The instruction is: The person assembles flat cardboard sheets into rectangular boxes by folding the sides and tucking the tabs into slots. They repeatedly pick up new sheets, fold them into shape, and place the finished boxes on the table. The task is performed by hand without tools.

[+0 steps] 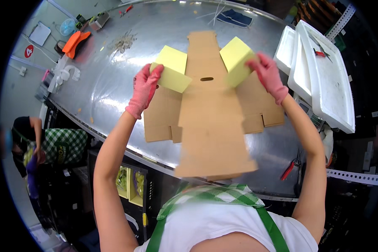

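A brown cardboard box blank (210,109) with a small oval slot lies partly unfolded across the metal table, its side flaps spread left and right. In a pink glove, my left hand (144,87) pinches the outer edge of a pale yellow box piece (174,60). On the other side, my right hand (271,76), gloved alike and somewhat blurred, has its fingers at the corner of a second yellow box piece (238,54). Both yellow pieces are folded at an angle and stand over the blank's upper half, one on each side of its long middle strip.
White foam trays (323,75) lean at the right, with red-handled snips (322,53) on one. Red-handled pliers (290,168) lie near the front right edge. An orange object (74,43) and a tape dispenser (66,75) sit at the left. Another person in a checked apron (65,145) stands at far left.
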